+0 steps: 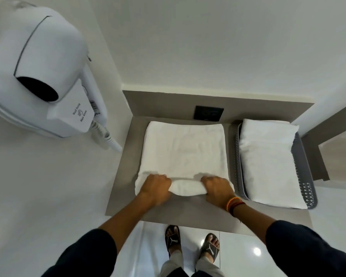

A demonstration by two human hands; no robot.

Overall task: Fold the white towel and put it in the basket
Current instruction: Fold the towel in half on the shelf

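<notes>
Flat folded white terry towel on grey laminate desk, left hand and right hand each clamped on its rolled near edge, grey perforated plastic basket just right, holding another folded white towel

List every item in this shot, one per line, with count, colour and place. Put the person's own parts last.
towel on counter: one, white, middle of counter, near edge gripped
counter: one, grey-brown, centre
basket: one, grey, right end of counter
towel in basket: one, white, folded
hair dryer: one, white, on left wall
wall plate: one, dark, behind counter
sandals: two, black, on floor
wristbands: several, orange and dark, right wrist
left hand: gripping towel edge
right hand: gripping towel edge
</notes>
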